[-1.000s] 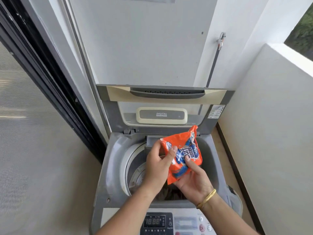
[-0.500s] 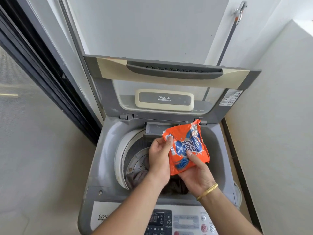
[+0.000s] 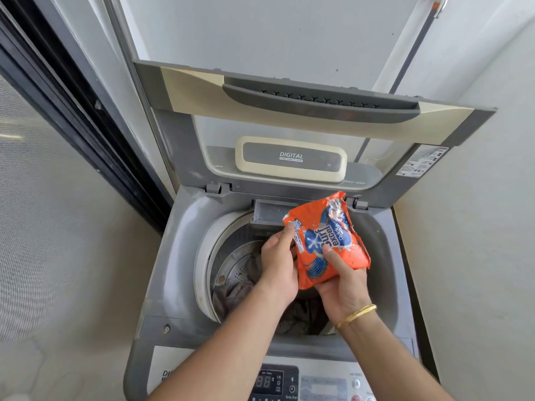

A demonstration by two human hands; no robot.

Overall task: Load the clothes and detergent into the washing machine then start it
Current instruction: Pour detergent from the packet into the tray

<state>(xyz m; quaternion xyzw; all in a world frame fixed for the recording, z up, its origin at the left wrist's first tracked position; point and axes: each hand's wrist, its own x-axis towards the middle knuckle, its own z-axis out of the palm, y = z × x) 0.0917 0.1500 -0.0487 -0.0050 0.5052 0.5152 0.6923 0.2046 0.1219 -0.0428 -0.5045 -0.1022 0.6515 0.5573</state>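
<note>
An orange and blue detergent packet (image 3: 341, 247), torn open at its top corner, is held over the open drum of the grey top-load washing machine (image 3: 179, 235). My left hand (image 3: 279, 264) pinches the packet's left edge. My right hand (image 3: 341, 287), with a gold bangle at the wrist, cups the packet from below, thumb on its front. Dark brown clothes (image 3: 237, 290) lie inside the drum, partly hidden by my arms. The lid (image 3: 289, 91) stands raised at the back. The control panel (image 3: 278, 382) with a digital display shows at the bottom edge.
A dark sliding door frame (image 3: 86, 117) with a mesh screen runs along the left. A white wall (image 3: 477, 227) stands close on the right. A tap with a grey hose (image 3: 417, 44) hangs on the back wall. Beige floor lies to the left of the machine.
The view has dropped and moved closer to the machine. Both hands still hold the packet, now slightly lower over the drum; more of the clothes show.
</note>
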